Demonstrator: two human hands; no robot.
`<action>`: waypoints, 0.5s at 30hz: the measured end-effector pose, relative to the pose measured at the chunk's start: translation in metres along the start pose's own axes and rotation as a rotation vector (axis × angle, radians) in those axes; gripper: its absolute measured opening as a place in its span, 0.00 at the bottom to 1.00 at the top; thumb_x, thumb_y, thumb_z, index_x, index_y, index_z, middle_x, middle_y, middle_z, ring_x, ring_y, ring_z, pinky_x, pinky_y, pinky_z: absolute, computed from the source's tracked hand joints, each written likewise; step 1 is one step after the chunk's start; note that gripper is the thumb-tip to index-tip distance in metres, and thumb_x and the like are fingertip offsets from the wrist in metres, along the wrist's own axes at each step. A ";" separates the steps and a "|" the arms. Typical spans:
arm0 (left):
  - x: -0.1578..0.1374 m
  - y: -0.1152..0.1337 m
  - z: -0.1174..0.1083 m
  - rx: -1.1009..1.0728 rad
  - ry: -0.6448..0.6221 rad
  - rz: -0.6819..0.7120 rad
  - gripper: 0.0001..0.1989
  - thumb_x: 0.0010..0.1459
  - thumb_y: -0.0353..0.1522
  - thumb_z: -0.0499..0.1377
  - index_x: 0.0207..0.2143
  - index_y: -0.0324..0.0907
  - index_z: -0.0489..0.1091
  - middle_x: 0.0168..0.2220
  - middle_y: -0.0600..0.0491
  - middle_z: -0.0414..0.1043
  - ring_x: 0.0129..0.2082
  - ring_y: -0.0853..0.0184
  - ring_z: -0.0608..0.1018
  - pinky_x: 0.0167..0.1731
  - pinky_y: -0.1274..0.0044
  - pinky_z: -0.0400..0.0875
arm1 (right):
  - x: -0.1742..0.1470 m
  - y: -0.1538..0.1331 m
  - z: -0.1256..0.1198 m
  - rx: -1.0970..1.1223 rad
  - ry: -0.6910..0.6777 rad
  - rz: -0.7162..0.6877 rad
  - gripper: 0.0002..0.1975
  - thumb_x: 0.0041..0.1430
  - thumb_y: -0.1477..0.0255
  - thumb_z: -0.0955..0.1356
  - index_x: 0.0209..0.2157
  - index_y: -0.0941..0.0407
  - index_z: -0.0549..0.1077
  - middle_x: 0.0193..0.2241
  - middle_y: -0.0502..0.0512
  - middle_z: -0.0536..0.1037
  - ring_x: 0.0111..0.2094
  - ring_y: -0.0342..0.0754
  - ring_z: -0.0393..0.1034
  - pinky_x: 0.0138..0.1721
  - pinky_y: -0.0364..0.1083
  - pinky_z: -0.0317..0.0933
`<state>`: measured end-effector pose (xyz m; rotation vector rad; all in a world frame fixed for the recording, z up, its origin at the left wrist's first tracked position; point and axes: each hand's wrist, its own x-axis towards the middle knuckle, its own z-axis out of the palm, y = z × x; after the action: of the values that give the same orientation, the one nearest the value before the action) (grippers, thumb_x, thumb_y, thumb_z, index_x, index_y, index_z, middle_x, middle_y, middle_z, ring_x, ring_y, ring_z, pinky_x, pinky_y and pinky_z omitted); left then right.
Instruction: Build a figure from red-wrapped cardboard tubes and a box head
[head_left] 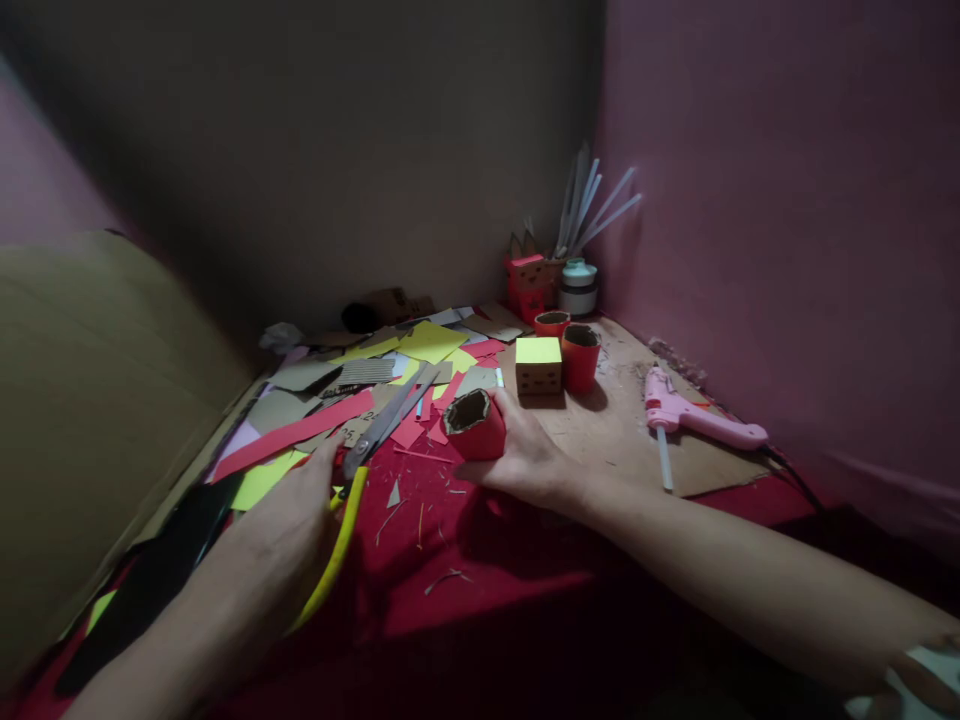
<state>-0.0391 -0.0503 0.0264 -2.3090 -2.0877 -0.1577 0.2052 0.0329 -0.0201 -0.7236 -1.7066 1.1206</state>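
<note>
Nearest the camera, your left forearm (184, 630) comes in from the lower left and your right forearm (705, 560) from the lower right. A large cardboard panel (105, 420) stands on your left, beside the red-covered table (510, 570). On the table's right side lies a flat cardboard sheet (619, 440). Your left hand (289, 520) is curled around the yellow-handled scissors (364, 450), though its lower fingers are hidden; the blades point away from you, slightly parted, over paper and cardboard scraps (292, 435). On the sheet, a pink hot glue gun (675, 410) rests with a pale glue stick (665, 460) jutting toward you. Your right hand (529, 460) is closed around a red tube (487, 435), thumb on its near side, holding it above the table with its open cardboard end tilted up. Beyond it, a yellow-topped cardboard box (538, 375) stands just beside a second red tube (581, 370). Small clippings (394, 494) lie scattered nearest you on the red cover.
</note>
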 end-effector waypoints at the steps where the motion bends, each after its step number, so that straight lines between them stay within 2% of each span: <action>1: 0.003 0.001 -0.001 0.003 -0.013 -0.026 0.29 0.62 0.34 0.40 0.64 0.34 0.51 0.56 0.33 0.68 0.52 0.48 0.75 0.47 0.61 0.69 | 0.000 0.000 0.000 0.024 -0.015 0.006 0.26 0.41 0.71 0.76 0.41 0.54 0.63 0.37 0.51 0.74 0.37 0.49 0.70 0.40 0.49 0.66; 5: 0.012 0.000 0.003 0.032 -0.069 -0.087 0.30 0.64 0.36 0.40 0.65 0.30 0.49 0.54 0.29 0.69 0.50 0.44 0.76 0.44 0.61 0.71 | 0.001 -0.009 -0.004 0.097 -0.077 0.086 0.24 0.40 0.72 0.75 0.40 0.54 0.65 0.35 0.49 0.74 0.35 0.48 0.69 0.37 0.48 0.66; 9: 0.024 -0.009 0.015 0.069 -0.101 -0.110 0.30 0.63 0.37 0.41 0.62 0.26 0.53 0.49 0.27 0.73 0.45 0.41 0.78 0.36 0.61 0.72 | -0.001 -0.038 -0.009 0.049 -0.103 0.184 0.17 0.41 0.75 0.75 0.34 0.53 0.67 0.30 0.50 0.75 0.32 0.50 0.70 0.33 0.49 0.67; 12: 0.032 -0.016 0.023 0.059 -0.102 -0.130 0.30 0.63 0.38 0.41 0.61 0.27 0.54 0.52 0.26 0.70 0.47 0.41 0.77 0.39 0.61 0.71 | -0.004 -0.062 -0.013 -0.085 -0.107 0.192 0.14 0.43 0.76 0.74 0.33 0.52 0.70 0.26 0.51 0.74 0.29 0.52 0.71 0.28 0.51 0.67; 15: 0.038 -0.023 0.028 0.016 -0.100 -0.123 0.27 0.60 0.38 0.46 0.57 0.29 0.59 0.49 0.28 0.71 0.46 0.44 0.77 0.40 0.63 0.70 | -0.005 -0.074 -0.017 -0.116 -0.143 0.202 0.13 0.42 0.76 0.74 0.32 0.51 0.72 0.24 0.51 0.73 0.28 0.53 0.71 0.27 0.53 0.67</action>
<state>-0.0563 -0.0083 0.0009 -2.2246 -2.2698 -0.0287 0.2243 0.0054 0.0479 -0.9240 -1.8630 1.2442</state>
